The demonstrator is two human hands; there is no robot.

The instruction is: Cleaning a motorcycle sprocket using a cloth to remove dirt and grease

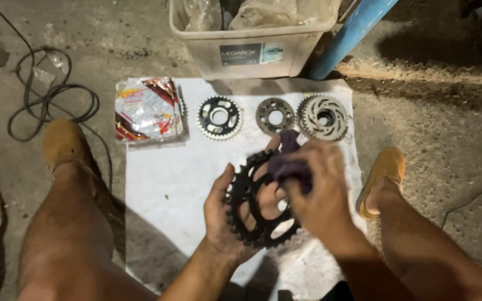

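My left hand (pixel 223 214) holds a black toothed sprocket (pixel 250 209) upright by its lower left rim, above a white sheet (pixel 163 189) spread on the ground. My right hand (pixel 322 187) presses a dark purple rag (pixel 287 161) against the sprocket's upper right face. Three more sprockets lie in a row at the sheet's far edge: a black one (pixel 219 117), a grey one (pixel 275 115) and a silver one (pixel 323 117).
A shiny red and white packet (pixel 148 109) lies at the sheet's far left corner. A pale plastic bin (pixel 252 44) stands behind the sheet beside a slanted blue pipe (pixel 350 36). A black cable (pixel 46 95) coils at left. My legs flank the sheet.
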